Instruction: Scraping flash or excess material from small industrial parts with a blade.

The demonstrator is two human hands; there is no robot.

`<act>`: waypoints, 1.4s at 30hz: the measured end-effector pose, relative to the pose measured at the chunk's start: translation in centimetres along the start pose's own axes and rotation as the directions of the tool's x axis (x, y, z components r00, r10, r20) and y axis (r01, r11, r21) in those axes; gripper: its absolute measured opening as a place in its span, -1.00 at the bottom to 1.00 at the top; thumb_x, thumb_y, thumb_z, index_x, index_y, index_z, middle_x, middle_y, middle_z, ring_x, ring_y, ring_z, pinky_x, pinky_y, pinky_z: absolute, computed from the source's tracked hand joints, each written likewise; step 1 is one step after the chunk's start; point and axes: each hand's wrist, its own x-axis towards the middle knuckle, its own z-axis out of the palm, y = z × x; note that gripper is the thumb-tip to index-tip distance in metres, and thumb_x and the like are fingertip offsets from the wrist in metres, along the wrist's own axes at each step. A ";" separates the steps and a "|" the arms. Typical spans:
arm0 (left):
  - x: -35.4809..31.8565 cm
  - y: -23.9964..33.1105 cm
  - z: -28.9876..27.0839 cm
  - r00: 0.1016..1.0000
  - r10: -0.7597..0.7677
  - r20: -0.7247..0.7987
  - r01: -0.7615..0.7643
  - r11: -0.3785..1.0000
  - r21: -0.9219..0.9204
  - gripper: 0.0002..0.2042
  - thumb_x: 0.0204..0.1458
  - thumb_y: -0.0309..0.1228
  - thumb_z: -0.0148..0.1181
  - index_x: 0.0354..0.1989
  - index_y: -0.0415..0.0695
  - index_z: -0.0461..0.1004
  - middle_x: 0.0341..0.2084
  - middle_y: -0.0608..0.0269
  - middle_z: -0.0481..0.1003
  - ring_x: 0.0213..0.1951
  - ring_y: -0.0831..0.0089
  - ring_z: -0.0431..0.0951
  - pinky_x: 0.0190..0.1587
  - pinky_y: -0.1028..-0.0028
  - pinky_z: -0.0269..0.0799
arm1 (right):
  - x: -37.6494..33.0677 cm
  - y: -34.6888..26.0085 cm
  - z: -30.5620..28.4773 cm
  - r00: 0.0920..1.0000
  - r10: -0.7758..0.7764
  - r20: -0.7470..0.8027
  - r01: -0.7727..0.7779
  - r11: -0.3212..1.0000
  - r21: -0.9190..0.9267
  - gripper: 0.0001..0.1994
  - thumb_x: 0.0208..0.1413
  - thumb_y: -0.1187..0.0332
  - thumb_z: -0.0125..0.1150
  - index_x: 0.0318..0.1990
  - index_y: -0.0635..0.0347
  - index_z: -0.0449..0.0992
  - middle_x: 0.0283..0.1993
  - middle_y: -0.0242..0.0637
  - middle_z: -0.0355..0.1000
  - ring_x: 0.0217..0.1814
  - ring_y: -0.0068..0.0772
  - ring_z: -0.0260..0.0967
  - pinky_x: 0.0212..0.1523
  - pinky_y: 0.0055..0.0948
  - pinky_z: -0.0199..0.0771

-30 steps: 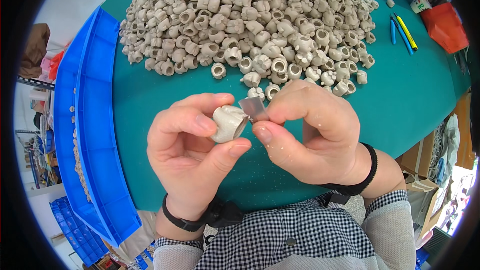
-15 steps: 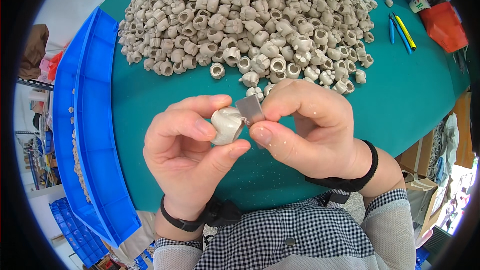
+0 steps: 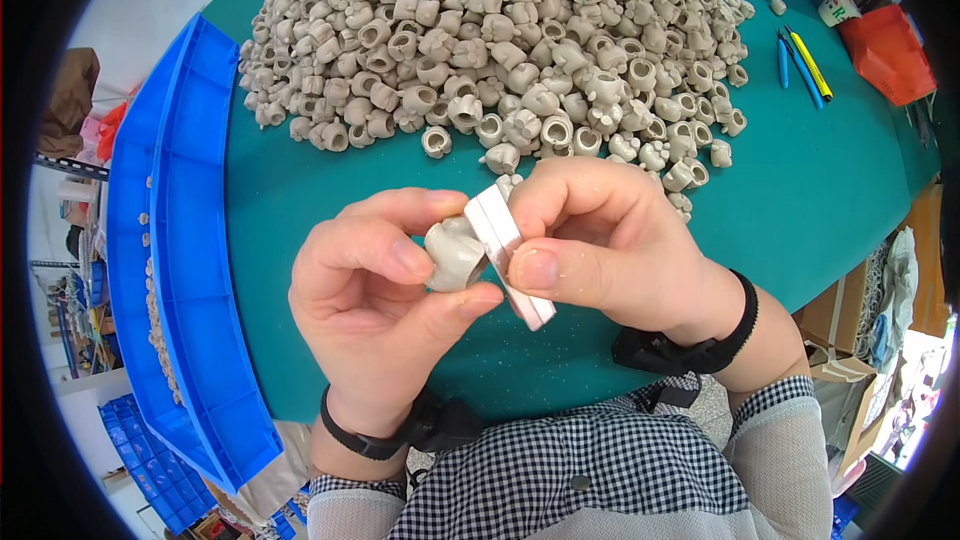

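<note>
My left hand (image 3: pixel 365 310) pinches a small hollow grey-beige moulded figure part (image 3: pixel 456 256) between thumb and fingers, its opening turned to the right. Against the rim of that opening lies a slim sanding block (image 3: pixel 493 223) with layered white and pinkish edges, held between the thumb and forefinger of my right hand (image 3: pixel 625 265). The block seems to touch the rim and hides part of it. Pale dust specks cling to my right fingers. Just beyond both hands spreads a large heap of similar hollow parts (image 3: pixel 470 50).
Dust dots the green table (image 3: pixel 330 200). Blue trays (image 3: pixel 195 240) stand along the left, one with small pieces inside. At the far right lie blue and yellow pen-like tools (image 3: pixel 808 65), near a red bag (image 3: pixel 888 53) and a white cup (image 3: pixel 838 4).
The sanding block has turned in my right hand: its grey flat face showed before, and its long pale edge shows now. My left hand and the figure part have barely shifted.
</note>
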 end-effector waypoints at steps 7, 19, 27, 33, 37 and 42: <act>0.1 0.0 0.1 1.000 -0.027 -0.007 0.026 0.997 -0.076 -0.66 -0.39 -0.66 0.26 -0.44 -0.14 0.24 -0.26 0.00 0.34 -0.24 0.38 0.40 -0.24 0.48 0.38 | 0.1 -0.3 -0.4 1.000 -0.008 0.030 0.005 0.996 0.094 -0.90 -0.07 0.42 0.08 -0.47 0.25 0.35 -0.54 -0.47 0.28 -0.52 -0.77 0.18 -0.55 -0.75 0.16; 0.2 -0.2 0.2 0.999 0.025 0.038 -0.019 0.989 -0.147 -0.66 -0.36 -0.66 0.24 -0.42 -0.13 0.22 -0.24 -0.02 0.32 -0.23 0.32 0.41 -0.22 0.44 0.39 | 0.0 -0.2 -0.2 0.990 -0.139 0.007 0.139 0.990 -0.026 -0.93 -0.07 0.47 0.06 -0.47 0.27 0.33 -0.55 -0.43 0.26 -0.52 -0.71 0.19 -0.55 -0.72 0.16; 0.1 0.0 0.1 1.000 -0.020 0.006 0.021 0.990 -0.138 -0.64 -0.37 -0.60 0.27 -0.41 -0.12 0.22 -0.25 0.00 0.33 -0.25 0.39 0.40 -0.25 0.50 0.38 | -0.2 0.0 0.1 0.979 -0.204 -0.026 0.197 0.968 -0.155 -0.94 -0.12 0.50 0.10 -0.49 0.27 0.35 -0.53 -0.41 0.28 -0.51 -0.68 0.20 -0.50 -0.68 0.20; -0.1 0.2 0.2 0.997 -0.073 -0.020 0.073 0.997 -0.004 -0.60 -0.33 -0.38 0.30 -0.38 -0.05 0.16 -0.28 0.12 0.31 -0.29 0.43 0.37 -0.30 0.56 0.34 | 0.0 0.2 -0.1 0.933 -0.357 0.040 0.336 0.831 -0.444 -0.94 -0.19 0.53 0.11 -0.53 0.26 0.36 -0.57 -0.39 0.30 -0.55 -0.64 0.21 -0.52 -0.64 0.21; 0.0 0.1 0.1 0.998 -0.055 -0.026 0.052 0.995 -0.083 -0.63 -0.38 -0.57 0.30 -0.39 -0.11 0.24 -0.28 0.03 0.35 -0.26 0.45 0.39 -0.26 0.54 0.36 | 0.0 0.3 0.0 0.902 -0.429 0.048 0.390 0.765 -0.512 -0.94 -0.20 0.52 0.11 -0.53 0.26 0.35 -0.59 -0.37 0.30 -0.56 -0.62 0.21 -0.54 -0.64 0.21; 0.0 0.0 0.1 0.999 -0.031 -0.034 0.029 0.998 -0.059 -0.63 -0.39 -0.60 0.29 -0.39 -0.12 0.24 -0.28 0.03 0.34 -0.25 0.45 0.38 -0.25 0.53 0.36 | 0.0 0.3 0.0 0.899 -0.438 0.017 0.375 0.749 -0.547 -0.94 -0.21 0.53 0.12 -0.54 0.27 0.36 -0.59 -0.36 0.30 -0.56 -0.61 0.22 -0.55 -0.64 0.22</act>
